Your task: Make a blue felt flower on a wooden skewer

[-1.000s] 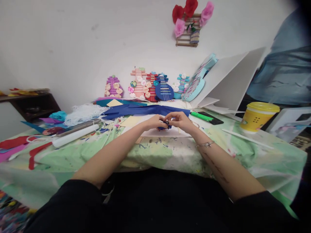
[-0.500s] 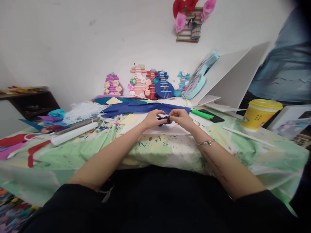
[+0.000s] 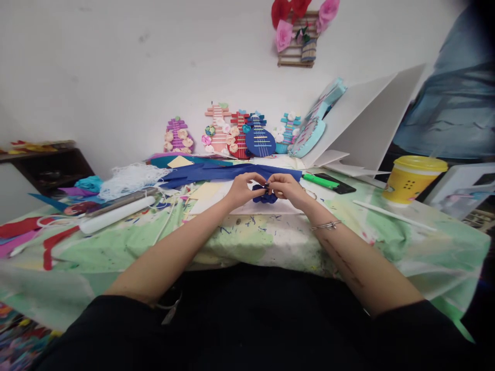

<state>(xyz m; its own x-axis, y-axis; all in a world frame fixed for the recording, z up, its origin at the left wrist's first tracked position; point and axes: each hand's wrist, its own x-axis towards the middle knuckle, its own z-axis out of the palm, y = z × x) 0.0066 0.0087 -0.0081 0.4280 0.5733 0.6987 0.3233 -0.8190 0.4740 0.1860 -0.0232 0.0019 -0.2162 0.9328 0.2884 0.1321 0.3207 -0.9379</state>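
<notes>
A small dark blue ruffled piece [image 3: 264, 196] is held between both hands above a white sheet [image 3: 247, 208] at the table's front. My left hand [image 3: 244, 189] pinches it from the left, thumb and index finger at its upper edge. From the right, my right hand [image 3: 285, 187] grips the same piece, its fingertips meeting those of the left hand. Behind the hands lie long blue paper strips [image 3: 209, 171]. Pale yellow paper [image 3: 204, 191] is left of the hands.
A green cutter [image 3: 320, 180] and black phone [image 3: 345, 188] lie to the right, near a yellow cup [image 3: 415, 179]. White yarn [image 3: 131, 179] and a white glue gun [image 3: 116, 215] are at left. Decorated lute-shaped crafts [image 3: 260, 141] stand against the wall.
The blue piece now shows wider and rounder below the fingertips. Both hands have shifted only slightly. The whole view has moved a little.
</notes>
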